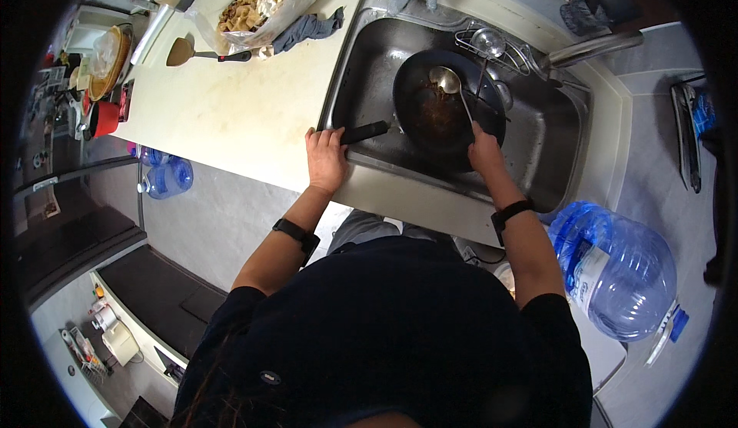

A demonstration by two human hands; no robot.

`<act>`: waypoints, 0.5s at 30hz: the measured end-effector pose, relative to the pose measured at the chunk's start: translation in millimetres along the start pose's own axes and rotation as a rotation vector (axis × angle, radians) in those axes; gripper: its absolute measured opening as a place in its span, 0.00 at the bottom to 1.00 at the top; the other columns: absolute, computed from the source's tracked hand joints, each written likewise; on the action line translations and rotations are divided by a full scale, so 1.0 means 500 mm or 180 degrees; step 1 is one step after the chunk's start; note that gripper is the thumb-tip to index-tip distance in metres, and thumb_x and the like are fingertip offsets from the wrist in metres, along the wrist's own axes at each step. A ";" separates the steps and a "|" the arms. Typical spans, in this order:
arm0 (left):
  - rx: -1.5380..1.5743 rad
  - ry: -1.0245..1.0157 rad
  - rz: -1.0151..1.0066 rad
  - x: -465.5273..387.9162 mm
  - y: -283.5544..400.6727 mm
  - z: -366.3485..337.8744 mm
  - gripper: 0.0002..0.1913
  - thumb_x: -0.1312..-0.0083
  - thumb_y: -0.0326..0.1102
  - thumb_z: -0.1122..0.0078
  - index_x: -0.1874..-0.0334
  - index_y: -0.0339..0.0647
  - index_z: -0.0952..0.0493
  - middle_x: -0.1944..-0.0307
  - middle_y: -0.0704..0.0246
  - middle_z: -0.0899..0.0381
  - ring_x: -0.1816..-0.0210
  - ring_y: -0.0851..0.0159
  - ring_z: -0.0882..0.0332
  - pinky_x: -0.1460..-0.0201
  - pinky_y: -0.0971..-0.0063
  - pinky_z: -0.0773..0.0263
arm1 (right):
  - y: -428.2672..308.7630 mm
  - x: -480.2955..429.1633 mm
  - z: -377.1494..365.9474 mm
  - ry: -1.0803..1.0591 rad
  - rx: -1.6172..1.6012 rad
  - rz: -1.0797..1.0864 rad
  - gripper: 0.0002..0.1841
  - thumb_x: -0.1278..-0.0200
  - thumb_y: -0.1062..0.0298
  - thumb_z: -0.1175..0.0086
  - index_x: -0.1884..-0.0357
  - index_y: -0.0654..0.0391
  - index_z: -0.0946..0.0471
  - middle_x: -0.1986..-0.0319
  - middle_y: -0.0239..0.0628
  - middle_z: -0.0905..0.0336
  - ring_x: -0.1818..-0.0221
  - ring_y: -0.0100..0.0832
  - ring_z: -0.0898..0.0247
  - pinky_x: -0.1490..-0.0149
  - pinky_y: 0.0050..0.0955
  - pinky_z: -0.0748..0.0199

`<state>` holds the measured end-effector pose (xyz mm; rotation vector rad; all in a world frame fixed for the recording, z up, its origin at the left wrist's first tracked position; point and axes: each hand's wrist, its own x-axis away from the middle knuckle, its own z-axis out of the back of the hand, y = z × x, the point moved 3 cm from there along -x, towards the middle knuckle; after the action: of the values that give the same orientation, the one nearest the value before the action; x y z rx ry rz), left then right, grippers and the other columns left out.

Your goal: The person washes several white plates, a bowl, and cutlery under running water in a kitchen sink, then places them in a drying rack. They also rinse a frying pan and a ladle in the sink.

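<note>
A dark wok (421, 105) with brown residue rests in the stainless steel sink (369, 53), its black handle (366, 132) reaching over the front left rim. My left hand (327, 160) is at the counter edge against the handle's end; whether its fingers close around the handle cannot be told. In my right hand (485, 150) is the handle of a metal ladle (445, 80), whose bowl lies in the wok. Thin dark sticks, perhaps chopsticks, cross the wok's right side.
A wire rack (493, 53) and the faucet (594, 50) are at the sink's back right. On the counter lie a spatula (181, 53), a grey cloth (308, 31) and a plastic bag of scraps (271, 30). A large blue water bottle (622, 272) stands at the right.
</note>
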<state>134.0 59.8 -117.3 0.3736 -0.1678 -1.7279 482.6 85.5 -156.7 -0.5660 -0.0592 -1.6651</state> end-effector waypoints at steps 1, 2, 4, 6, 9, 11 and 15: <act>0.0007 0.0052 -0.0031 0.000 0.001 0.001 0.20 0.46 0.28 0.40 0.49 0.40 0.24 0.57 0.63 0.24 0.50 0.55 0.30 0.32 0.54 0.46 | -0.006 -0.003 0.000 0.0053 0.0000 0.0027 0.31 0.39 0.78 0.52 0.31 0.55 0.39 0.70 0.54 0.21 0.70 0.51 0.23 0.59 0.44 0.23; 0.0014 0.0069 -0.0035 0.001 0.001 0.001 0.20 0.46 0.28 0.40 0.49 0.40 0.24 0.57 0.63 0.24 0.50 0.55 0.30 0.32 0.54 0.46 | -0.011 -0.004 -0.001 0.0030 0.0011 0.0074 0.31 0.39 0.78 0.53 0.31 0.55 0.39 0.69 0.54 0.21 0.69 0.51 0.23 0.60 0.45 0.23; 0.0020 0.0080 -0.0021 0.002 0.001 0.001 0.20 0.46 0.28 0.40 0.49 0.40 0.24 0.57 0.63 0.24 0.50 0.55 0.30 0.32 0.54 0.46 | -0.020 0.004 -0.001 -0.0112 0.0101 0.0143 0.31 0.38 0.77 0.53 0.30 0.56 0.40 0.69 0.55 0.21 0.68 0.51 0.23 0.61 0.46 0.24; 0.0031 0.0067 0.0010 0.002 0.000 -0.001 0.19 0.46 0.28 0.40 0.49 0.40 0.24 0.57 0.63 0.24 0.50 0.54 0.30 0.32 0.54 0.46 | -0.024 0.023 0.002 -0.0319 0.0132 0.0231 0.31 0.38 0.77 0.54 0.30 0.55 0.40 0.67 0.55 0.21 0.67 0.51 0.23 0.61 0.46 0.24; 0.0008 0.0069 -0.0001 0.003 -0.001 -0.003 0.19 0.46 0.29 0.40 0.49 0.40 0.24 0.57 0.62 0.24 0.50 0.54 0.30 0.32 0.53 0.46 | -0.019 0.068 0.016 -0.0556 0.0257 0.0380 0.31 0.38 0.76 0.54 0.30 0.54 0.40 0.66 0.55 0.22 0.66 0.52 0.23 0.61 0.46 0.24; 0.0038 0.0095 -0.0021 0.003 -0.001 -0.004 0.19 0.45 0.29 0.40 0.49 0.40 0.24 0.57 0.62 0.24 0.50 0.54 0.30 0.32 0.52 0.47 | -0.010 0.096 0.025 -0.0662 0.0323 0.0539 0.31 0.37 0.75 0.54 0.30 0.52 0.40 0.66 0.56 0.22 0.65 0.52 0.23 0.61 0.46 0.24; 0.0045 0.0066 -0.0023 0.003 -0.003 -0.007 0.19 0.45 0.29 0.41 0.49 0.40 0.24 0.57 0.62 0.24 0.50 0.54 0.30 0.32 0.52 0.47 | 0.019 0.100 0.047 -0.0551 0.0171 0.0718 0.30 0.37 0.73 0.52 0.30 0.51 0.40 0.65 0.56 0.22 0.64 0.53 0.23 0.59 0.47 0.25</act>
<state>133.5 59.0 -121.3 0.4030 -0.1639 -1.7301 496.0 46.3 -119.0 -0.6508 -0.1600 -1.3895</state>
